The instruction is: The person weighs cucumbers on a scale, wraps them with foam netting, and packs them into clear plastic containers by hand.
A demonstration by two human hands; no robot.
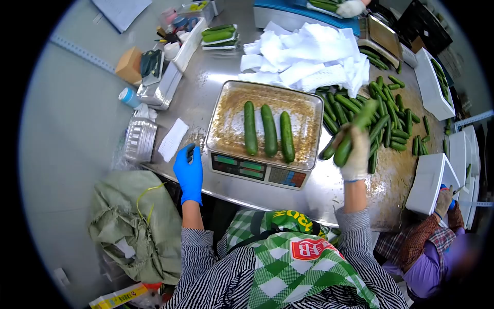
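Note:
Three cucumbers (269, 131) lie side by side on the stained metal pan of a scale (231, 108). My right hand (356, 153), in a pale glove, is closed on a cucumber (343, 150) to the right of the scale; a second, blurred cucumber (365, 114) shows at its fingers. Beyond it spreads a pile of cucumbers (383, 110). My left hand (189, 172), in a blue glove, is left of the scale's display. Its thumb and fingers are apart, with dark fingertips and nothing held. Near it lies a folded white cloth (174, 139).
White netting (309, 54) is heaped behind the scale. Wrapped cucumbers (219, 37) and clear trays (140, 139) are at the left. Foam boxes (432, 183) line the right side, beside a co-worker's gloved hand (443, 200). A green sack (134, 221) sits below left.

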